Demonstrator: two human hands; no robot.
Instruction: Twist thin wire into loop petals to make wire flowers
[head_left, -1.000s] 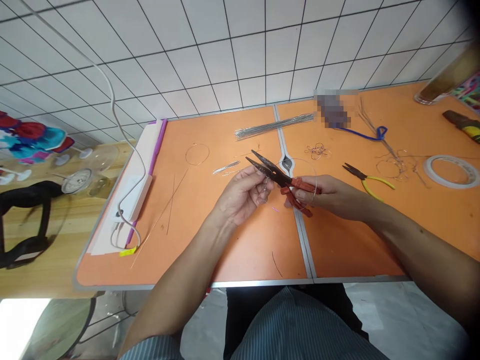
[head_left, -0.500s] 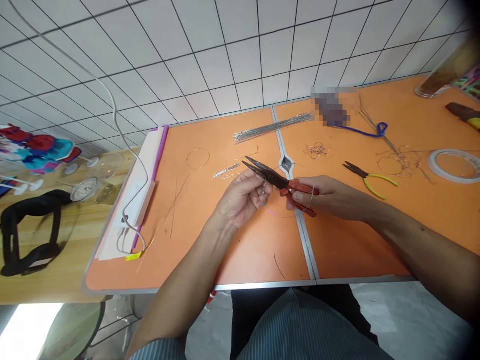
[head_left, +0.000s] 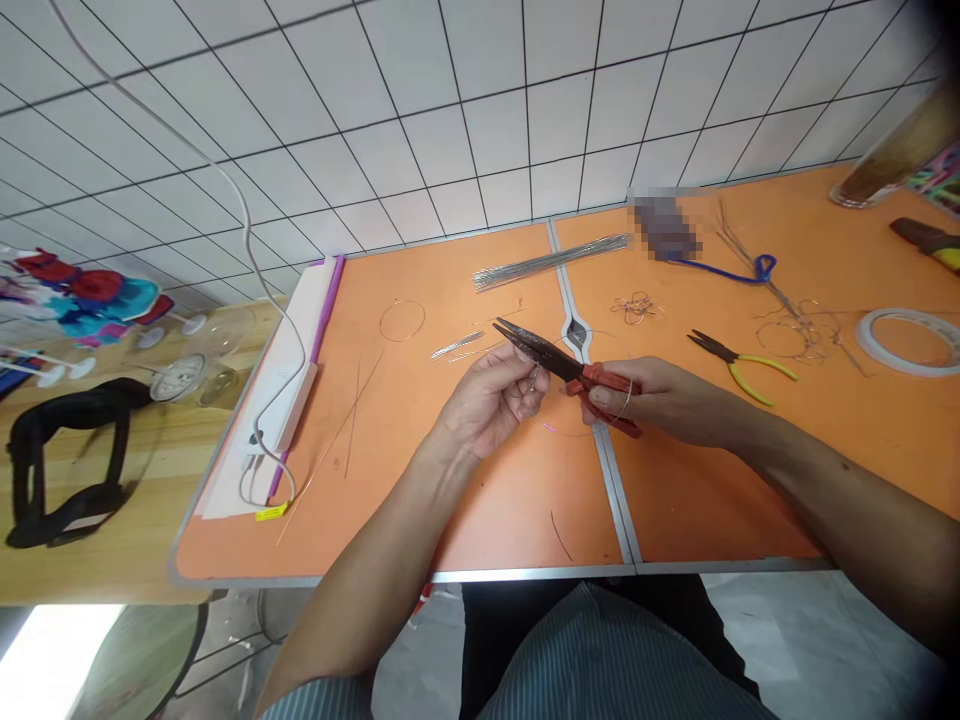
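Observation:
My right hand (head_left: 664, 398) is wrapped around the red handles of long-nose pliers (head_left: 551, 355), whose dark jaws point up and to the left. Beneath the jaws, my left hand (head_left: 487, 402) is closed in a pinch on a thin wire (head_left: 535, 376), close to the pliers. Whether the jaws bite the wire cannot be made out. A thin looped strand with small pink beads (head_left: 550, 428) hangs below, between my hands, and curves round by the handles. Past my left fingertips lie some short silvery wire pieces (head_left: 457, 345).
On the orange table (head_left: 450, 530) lie a bundle of straight wires (head_left: 551, 262), a wire ring (head_left: 402, 320), yellow-handled pliers (head_left: 739, 367), tangled wire (head_left: 636, 307) and a white spool ring (head_left: 870, 340). A power strip (head_left: 289, 410) sits left, a cup (head_left: 870, 175) far right.
The whole view has shifted slightly. Both hands and the pliers keep nearly the same pose, with no clear change in what they hold.

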